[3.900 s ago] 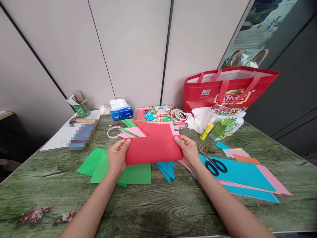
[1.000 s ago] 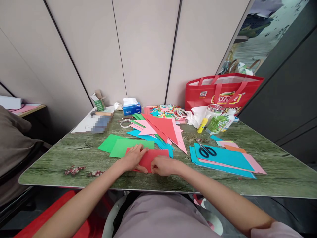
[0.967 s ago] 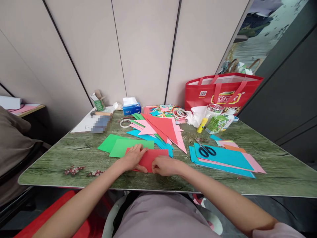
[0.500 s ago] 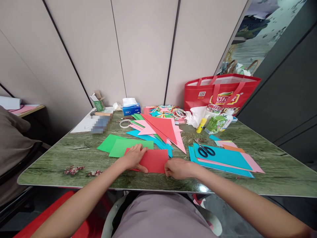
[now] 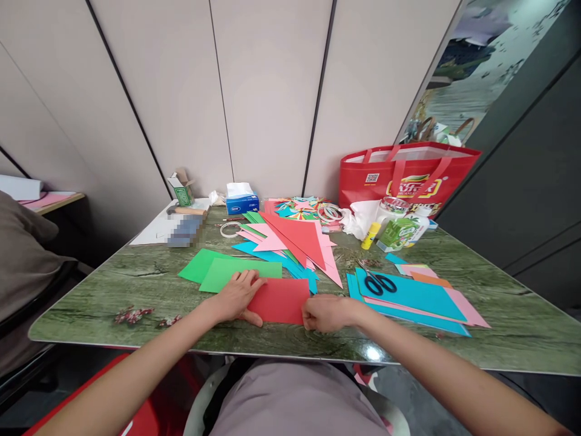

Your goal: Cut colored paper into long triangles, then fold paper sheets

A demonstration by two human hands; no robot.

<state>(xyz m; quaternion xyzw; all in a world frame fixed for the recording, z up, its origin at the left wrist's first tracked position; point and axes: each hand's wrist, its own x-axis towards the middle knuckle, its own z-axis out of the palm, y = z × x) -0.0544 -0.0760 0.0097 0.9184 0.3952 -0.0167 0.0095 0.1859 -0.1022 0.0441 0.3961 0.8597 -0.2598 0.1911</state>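
Note:
A folded red paper sheet (image 5: 282,299) lies flat on the green wood-grain table (image 5: 136,297) near its front edge. My left hand (image 5: 236,295) lies flat on the sheet's left end, fingers spread, pressing it down. My right hand (image 5: 324,313) is curled, fingertips pinched at the sheet's lower right corner. Two green sheets (image 5: 218,270) lie just behind the left hand. A fan of red, pink, green and blue paper triangles (image 5: 295,239) sits further back.
Black-handled scissors (image 5: 380,283) rest on a stack of blue and pink sheets (image 5: 422,300) at the right. Behind stand a glue stick (image 5: 371,235), a red bag (image 5: 408,175), a tissue box (image 5: 242,203), tape rings (image 5: 229,229) and finished pinwheels (image 5: 302,209).
The red sheet went from being held up to lying folded on the table. In the last second my right hand slid right along its front edge to the right corner.

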